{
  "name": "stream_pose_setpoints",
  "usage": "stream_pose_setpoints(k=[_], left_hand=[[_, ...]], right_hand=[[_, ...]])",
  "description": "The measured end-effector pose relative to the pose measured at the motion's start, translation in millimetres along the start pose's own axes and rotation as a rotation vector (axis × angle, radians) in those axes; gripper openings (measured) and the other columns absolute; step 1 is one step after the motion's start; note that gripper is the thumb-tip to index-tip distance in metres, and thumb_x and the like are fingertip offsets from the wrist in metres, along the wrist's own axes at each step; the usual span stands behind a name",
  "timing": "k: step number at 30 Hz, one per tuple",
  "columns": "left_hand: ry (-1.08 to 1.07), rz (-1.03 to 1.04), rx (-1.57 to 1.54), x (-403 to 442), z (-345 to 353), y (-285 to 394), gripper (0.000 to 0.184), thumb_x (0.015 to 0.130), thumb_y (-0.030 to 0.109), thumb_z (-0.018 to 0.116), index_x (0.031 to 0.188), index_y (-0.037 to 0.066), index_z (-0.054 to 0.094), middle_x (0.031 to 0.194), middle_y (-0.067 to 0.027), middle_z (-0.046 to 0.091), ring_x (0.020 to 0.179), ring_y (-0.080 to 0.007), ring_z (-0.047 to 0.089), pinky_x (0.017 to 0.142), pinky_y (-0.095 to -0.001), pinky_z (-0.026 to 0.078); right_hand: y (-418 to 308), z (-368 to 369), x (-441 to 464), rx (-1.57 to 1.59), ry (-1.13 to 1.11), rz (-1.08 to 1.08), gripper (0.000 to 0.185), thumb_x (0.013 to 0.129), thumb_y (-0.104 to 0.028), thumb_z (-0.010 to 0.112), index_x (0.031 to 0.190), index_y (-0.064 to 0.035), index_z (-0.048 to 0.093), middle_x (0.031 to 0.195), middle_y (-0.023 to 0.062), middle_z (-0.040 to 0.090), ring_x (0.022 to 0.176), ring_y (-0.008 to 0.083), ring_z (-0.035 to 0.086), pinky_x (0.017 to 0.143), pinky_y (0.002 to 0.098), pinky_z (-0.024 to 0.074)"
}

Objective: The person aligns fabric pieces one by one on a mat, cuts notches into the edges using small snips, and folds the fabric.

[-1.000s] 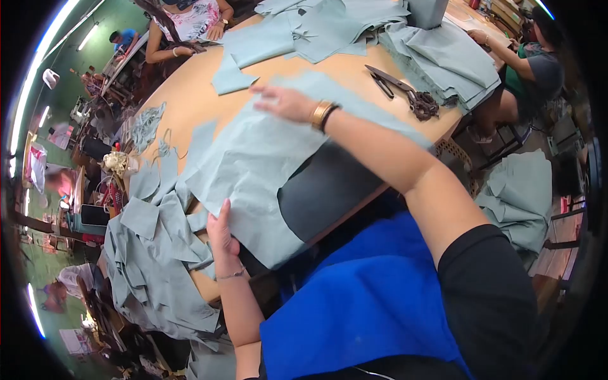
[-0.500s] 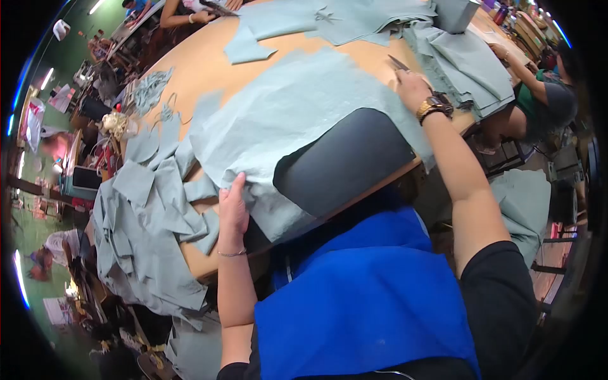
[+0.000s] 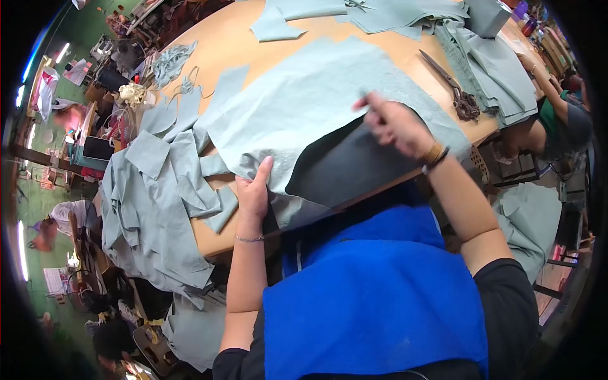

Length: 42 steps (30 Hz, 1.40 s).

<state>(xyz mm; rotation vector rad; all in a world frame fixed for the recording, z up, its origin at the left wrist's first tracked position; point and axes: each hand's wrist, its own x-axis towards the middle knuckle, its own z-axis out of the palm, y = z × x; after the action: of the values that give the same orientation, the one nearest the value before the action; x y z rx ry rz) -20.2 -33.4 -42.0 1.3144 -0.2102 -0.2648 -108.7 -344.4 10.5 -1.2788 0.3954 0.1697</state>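
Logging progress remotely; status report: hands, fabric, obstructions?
Left hand on pale blue-green fabric, rumpled there. Right hand blurred over dark panel, apparently holding something slim. Shears on tabletop, clear of both hands.

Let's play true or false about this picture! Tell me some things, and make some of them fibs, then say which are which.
1. The left hand touches the big pale cloth. True.

2. The right hand shows in front of the dark piece. True.

3. The big scissors are in the right hand. False: they lie on the table, apart from both hands.

4. Both wrists are bare. False: the right wrist has a gold-coloured band and the left a thin bracelet.

5. Bright blue cloth covers the person's front. True.

6. The dark piece is bigger than the big pale cloth. False: less of the dark piece shows.
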Motion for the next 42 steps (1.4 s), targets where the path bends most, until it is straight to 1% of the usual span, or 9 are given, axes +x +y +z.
stream_pose_setpoints(k=[3,4,6,12,18,21,27,33,42], left_hand=[[0.049,-0.015,-0.081,1,1,1,0.036,0.092,0.004,0.067,0.127,0.001,0.057,0.121,-0.0057,0.063,0.108,-0.0143,0.059,0.096,-0.0297,0.047],[0.057,-0.032,-0.107,2,0,0,0.036,0.092,0.003,0.066,0.127,0.001,0.057,0.121,-0.0056,0.062,0.108,-0.0143,0.059,0.096,-0.0298,0.047],[0.056,-0.047,-0.131,2,-2,0,0.036,0.092,0.003,0.066,0.127,0.001,0.056,0.122,-0.0056,0.062,0.109,-0.0145,0.059,0.096,-0.03,0.047],[0.028,-0.026,-0.122,-2,5,8,0.036,0.093,0.002,0.065,0.127,0.001,0.057,0.122,-0.006,0.063,0.109,-0.0151,0.06,0.096,-0.0302,0.047],[0.027,-0.019,-0.144,-2,4,7,0.036,0.092,0.001,0.065,0.127,0.002,0.057,0.122,-0.0062,0.063,0.109,-0.0153,0.06,0.096,-0.0303,0.047],[0.034,-0.023,-0.145,-2,3,6,0.036,0.092,0.0,0.065,0.128,0.001,0.057,0.122,-0.0062,0.063,0.109,-0.0153,0.06,0.096,-0.0303,0.047],[0.029,-0.006,-0.161,-1,4,6,0.037,0.093,0.0,0.064,0.129,0.001,0.056,0.123,-0.0064,0.062,0.11,-0.0154,0.06,0.096,-0.0301,0.047],[0.021,-0.026,-0.169,-1,2,4,0.038,0.092,0.0,0.064,0.13,0.001,0.055,0.123,-0.0065,0.062,0.111,-0.0154,0.06,0.097,-0.03,0.047],[0.036,-0.024,-0.153,-2,3,3,0.037,0.092,-0.001,0.064,0.129,0.002,0.056,0.124,-0.0057,0.062,0.111,-0.0148,0.059,0.097,-0.0301,0.047]], right_hand=[[27,60,-16,0.008,-0.215,0.179,0.038,0.103,-0.046,0.048,0.114,-0.0107,0.055,0.077,-0.004,0.05,0.059,0.004,0.042,0.049,0.0202,0.0371],[36,70,-15,0.096,-0.325,0.228,0.037,0.103,-0.045,0.048,0.112,-0.0107,0.055,0.073,-0.0047,0.046,0.056,0.004,0.039,0.048,0.02,0.0347],[42,82,-11,0.157,-0.426,0.296,0.039,0.104,-0.046,0.046,0.114,-0.0098,0.054,0.071,-0.0054,0.042,0.054,0.0038,0.035,0.045,0.0196,0.0308],[44,89,9,0.258,-0.454,0.308,0.044,0.104,-0.05,0.043,0.116,-0.0093,0.054,0.07,-0.0063,0.038,0.053,0.0022,0.03,0.043,0.0176,0.0248],[42,88,13,0.296,-0.429,0.316,0.039,0.105,-0.046,0.042,0.113,-0.0091,0.055,0.068,-0.007,0.037,0.052,0.0019,0.028,0.042,0.017,0.0231],[46,88,11,0.27,-0.415,0.281,0.039,0.105,-0.045,0.042,0.112,-0.0088,0.055,0.067,-0.007,0.036,0.052,0.002,0.028,0.041,0.017,0.023],[39,87,2,0.289,-0.436,0.341,0.037,0.105,-0.044,0.042,0.109,-0.009,0.054,0.067,-0.0064,0.037,0.051,0.002,0.029,0.041,0.0173,0.0236],[46,89,11,0.259,-0.423,0.267,0.038,0.105,-0.045,0.042,0.11,-0.0085,0.054,0.068,-0.0059,0.038,0.051,0.0023,0.03,0.041,0.0173,0.0243],[46,91,12,0.301,-0.433,0.281,0.035,0.106,-0.041,0.043,0.108,-0.008,0.054,0.068,-0.0057,0.04,0.051,0.0023,0.032,0.042,0.0176,0.0251]])
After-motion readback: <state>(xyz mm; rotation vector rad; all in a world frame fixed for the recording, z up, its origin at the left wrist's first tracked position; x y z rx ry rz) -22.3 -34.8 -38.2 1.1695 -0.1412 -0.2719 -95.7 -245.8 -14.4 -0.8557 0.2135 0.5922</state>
